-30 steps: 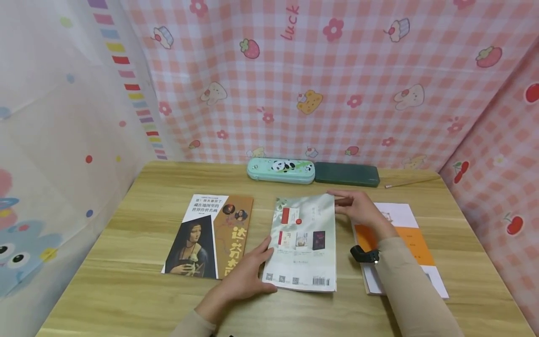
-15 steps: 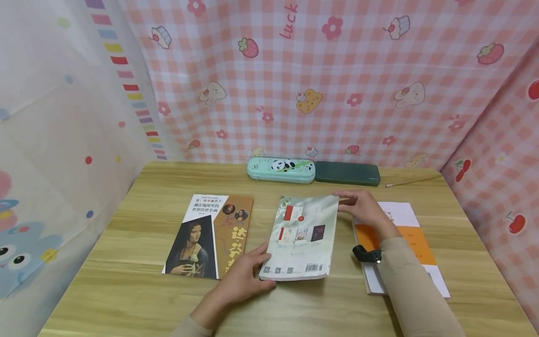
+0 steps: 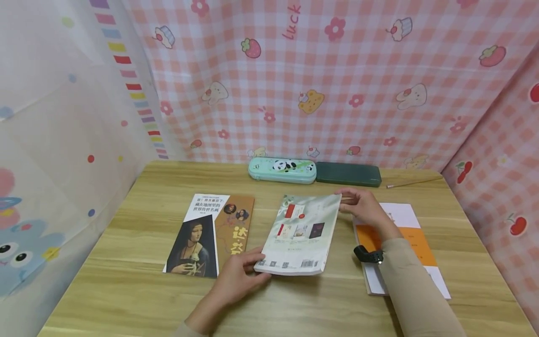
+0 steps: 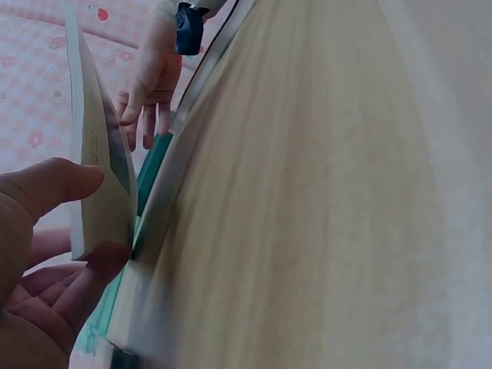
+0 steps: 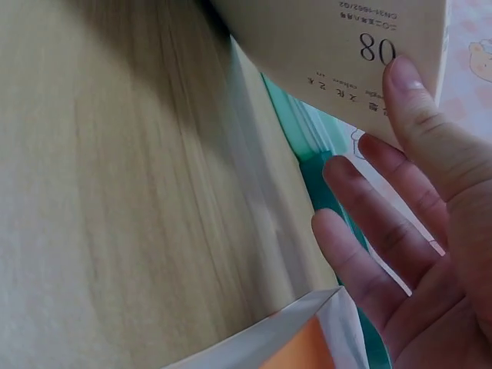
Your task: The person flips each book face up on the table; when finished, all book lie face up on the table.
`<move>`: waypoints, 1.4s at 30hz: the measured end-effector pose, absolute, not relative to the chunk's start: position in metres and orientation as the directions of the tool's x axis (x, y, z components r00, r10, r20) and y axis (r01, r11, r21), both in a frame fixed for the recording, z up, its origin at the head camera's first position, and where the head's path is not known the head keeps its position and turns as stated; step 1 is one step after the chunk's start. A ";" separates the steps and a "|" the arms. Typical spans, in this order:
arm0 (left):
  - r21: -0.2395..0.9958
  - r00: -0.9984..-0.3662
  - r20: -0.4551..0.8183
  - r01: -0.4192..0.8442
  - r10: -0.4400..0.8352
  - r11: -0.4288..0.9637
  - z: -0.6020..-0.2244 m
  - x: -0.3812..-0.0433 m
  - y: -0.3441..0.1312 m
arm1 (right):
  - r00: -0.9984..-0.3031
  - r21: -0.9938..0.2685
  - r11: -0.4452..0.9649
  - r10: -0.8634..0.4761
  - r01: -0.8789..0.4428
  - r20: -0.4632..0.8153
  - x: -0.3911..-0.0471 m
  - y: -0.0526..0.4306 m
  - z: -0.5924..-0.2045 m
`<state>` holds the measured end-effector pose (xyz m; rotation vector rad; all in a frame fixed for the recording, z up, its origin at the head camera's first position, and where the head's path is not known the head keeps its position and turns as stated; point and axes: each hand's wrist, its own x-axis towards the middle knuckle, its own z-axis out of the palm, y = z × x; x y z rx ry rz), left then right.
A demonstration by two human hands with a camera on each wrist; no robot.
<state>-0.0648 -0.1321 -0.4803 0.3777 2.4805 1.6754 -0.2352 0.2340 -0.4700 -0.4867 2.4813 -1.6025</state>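
Observation:
A thin magazine (image 3: 294, 250), its pale green-white face with small book pictures and a barcode turned up, is raised and tilted over the table's middle. My left hand (image 3: 237, 280) pinches its near left corner; in the left wrist view the thumb (image 4: 69, 184) lies on one face and fingers on the other. At the far right corner my right hand (image 3: 365, 211) grips the edge. In the right wrist view its thumb (image 5: 407, 92) presses the underside beside a printed "08", while the lower fingers spread loosely. Part of that underside is out of sight.
Left lies a book with a painted portrait (image 3: 191, 248). Under the right forearm lies a white and orange book (image 3: 421, 243). A mint panda pencil case (image 3: 282, 170), a dark green case (image 3: 348, 174) and a pencil (image 3: 414, 182) line the table's back, before a checked curtain (image 3: 261, 70).
The magazine's near edge has risen off the table and shifted left and away, tilting the magazine further. Both hands have moved slightly with it, keeping their grip.

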 end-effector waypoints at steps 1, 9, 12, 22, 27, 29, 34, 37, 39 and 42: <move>0.926 -0.965 0.040 0.133 0.259 0.354 -0.479 -0.064 -0.133 | -0.936 -0.909 0.370 -0.348 -0.190 0.054 -0.235 0.234 -0.469; 0.943 -0.980 0.112 0.157 0.165 0.294 -0.471 -0.059 -0.134 | -0.914 -0.958 0.211 -0.394 -0.196 0.100 -0.230 0.231 -0.462; 0.953 -0.983 0.129 0.160 0.134 0.256 -0.467 -0.058 -0.134 | -0.897 -0.963 0.149 -0.419 -0.222 0.142 -0.231 0.229 -0.459; 0.959 -0.980 0.195 0.199 0.038 0.200 -0.455 -0.059 -0.131 | -0.913 -0.950 0.145 -0.349 -0.276 0.212 -0.231 0.227 -0.442; 0.956 -0.973 0.226 0.231 0.049 0.182 -0.452 -0.058 -0.129 | -0.932 -0.936 0.191 -0.272 -0.297 0.240 -0.229 0.224 -0.430; 0.947 -0.968 0.248 0.253 0.051 0.200 -0.452 -0.058 -0.128 | -0.942 -0.934 0.211 -0.236 -0.289 0.239 -0.229 0.223 -0.427; 0.882 -0.935 0.353 0.345 0.034 0.320 -0.452 -0.058 -0.126 | -0.959 -0.917 0.298 -0.180 -0.266 0.219 -0.226 0.219 -0.419; 0.845 -0.916 0.402 0.374 0.007 0.382 -0.452 -0.058 -0.126 | -0.962 -0.895 0.359 -0.158 -0.265 0.222 -0.225 0.217 -0.415; 0.847 -0.917 0.399 0.365 -0.008 0.386 -0.453 -0.058 -0.125 | -0.962 -0.880 0.390 -0.143 -0.271 0.233 -0.224 0.216 -0.413; 0.855 -0.920 0.391 0.358 -0.013 0.376 -0.453 -0.057 -0.124 | -0.962 -0.867 0.418 -0.117 -0.272 0.246 -0.224 0.214 -0.410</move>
